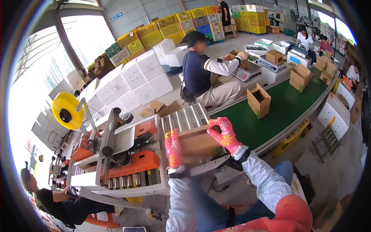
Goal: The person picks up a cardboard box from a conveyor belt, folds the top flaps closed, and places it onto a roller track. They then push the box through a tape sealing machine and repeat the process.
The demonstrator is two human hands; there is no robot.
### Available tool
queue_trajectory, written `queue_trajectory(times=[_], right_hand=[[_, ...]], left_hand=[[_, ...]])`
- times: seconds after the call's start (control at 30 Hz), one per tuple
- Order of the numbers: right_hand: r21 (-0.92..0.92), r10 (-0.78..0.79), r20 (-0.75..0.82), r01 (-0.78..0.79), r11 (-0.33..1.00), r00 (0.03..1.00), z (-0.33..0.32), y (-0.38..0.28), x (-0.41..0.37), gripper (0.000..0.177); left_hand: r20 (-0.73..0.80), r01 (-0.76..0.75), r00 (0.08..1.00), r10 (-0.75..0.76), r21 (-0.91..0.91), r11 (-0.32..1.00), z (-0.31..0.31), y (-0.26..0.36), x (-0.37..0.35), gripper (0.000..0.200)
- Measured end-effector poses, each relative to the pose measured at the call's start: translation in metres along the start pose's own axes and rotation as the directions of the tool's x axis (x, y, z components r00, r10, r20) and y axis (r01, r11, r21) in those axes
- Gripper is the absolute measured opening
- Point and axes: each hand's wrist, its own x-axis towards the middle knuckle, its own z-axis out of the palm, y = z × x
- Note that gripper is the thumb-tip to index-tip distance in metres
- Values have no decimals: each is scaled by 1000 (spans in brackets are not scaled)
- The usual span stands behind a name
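A brown cardboard box (199,144), partly blurred, lies on the metal rollers between my two hands. My left hand (172,150), in a pink flowered glove, is upright against the box's left side, with its fingers stretched out. At the right end of the box is my right hand (226,136), also gloved, with its fingers curved over the edge and the thumb apart from them. Left of the box stands the sealing machine with orange side guides (143,164) and a yellow tape roll (68,111).
A green conveyor belt (241,123) runs to the upper right, carrying an open box (259,101) and more boxes. A seated person (197,73) works beyond the rollers. White foam boxes (135,77) are stacked behind the machine; another person (58,201) is at lower left.
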Motion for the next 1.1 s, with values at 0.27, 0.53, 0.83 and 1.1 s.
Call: queue_trajectory(times=[0.27,0.53,0.83,1.1], right_hand=[[542,521,348,-621,567,779,3,13,-9,35],[440,500,345,-608,661,794,-3,4,-8,29],[574,364,302,-473,669,881,13,39,-19,27],[47,178,254,-196,980,951,8,33,-29,32]], left_hand=[[20,301,953,-301,-122,946,9,27,-4,21],[4,198,980,-198,-42,979,4,0,2,21],[509,-588,797,323,537,604,77,41,-56,79],[469,-522,852,231,735,432,65,20,-2,75]])
